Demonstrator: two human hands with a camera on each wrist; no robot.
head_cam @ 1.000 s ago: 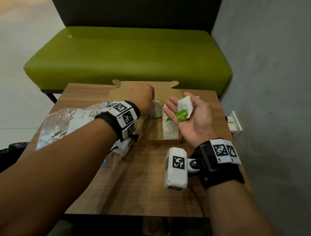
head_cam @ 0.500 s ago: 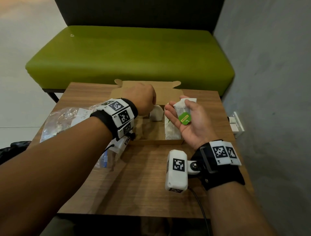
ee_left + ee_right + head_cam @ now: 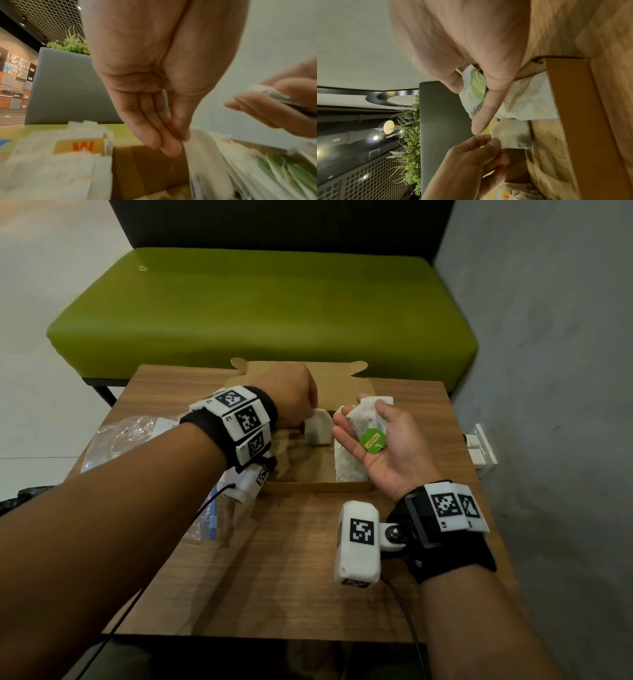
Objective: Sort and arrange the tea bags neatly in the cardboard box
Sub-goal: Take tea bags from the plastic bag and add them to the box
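Observation:
An open cardboard box (image 3: pixel 318 487) lies on the wooden table (image 3: pixel 291 577). My left hand (image 3: pixel 291 402) reaches into it and pinches the top of a white tea bag (image 3: pixel 318 428) that stands upright on the box floor; the pinch shows in the left wrist view (image 3: pixel 178 138). A row of tea bags (image 3: pixel 347 470) stands along the box's right wall. Just right of it my right hand (image 3: pixel 371 428) is palm up, its fingers and thumb curled round a tea bag with a green tag (image 3: pixel 374 440); the right wrist view shows that tag (image 3: pixel 478 86).
A clear plastic bag (image 3: pixel 126 436) holding more tea bags lies left of the box, under my left forearm. Paper packets with an orange label (image 3: pixel 77 147) stand at the box's left. A green bench (image 3: pixel 260 309) is behind the table and a grey wall (image 3: pixel 548 371) to the right.
My right fingers have curled closer round the tea bag, and its green tag has slid toward the palm. The left hand has stayed at the box, pinching the standing bag.

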